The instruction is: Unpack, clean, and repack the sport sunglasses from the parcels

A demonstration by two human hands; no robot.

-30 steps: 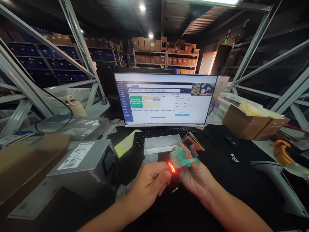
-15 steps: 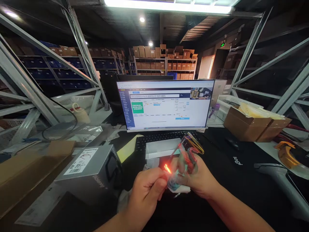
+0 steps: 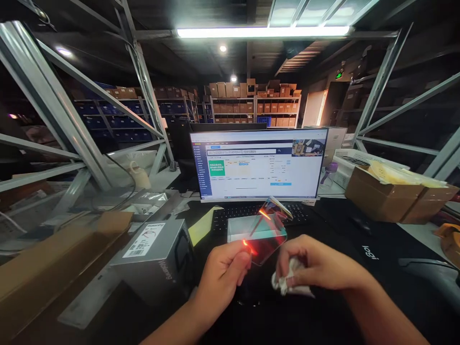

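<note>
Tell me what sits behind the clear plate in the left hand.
Behind the clear plate, pinched by the left hand, a white open box shows through it, then the keyboard. Red glare hides the box's contents.

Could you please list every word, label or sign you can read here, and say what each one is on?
"Wolening", roughly: label and side of the grey box.
"iGoi", seen turned: on the black desk mat.
Text on the monitor: too small to read.
The green sign on the far wall: too small to read.
The clear plate in the left hand and the white cloth in the right hand: no text seen.
</note>
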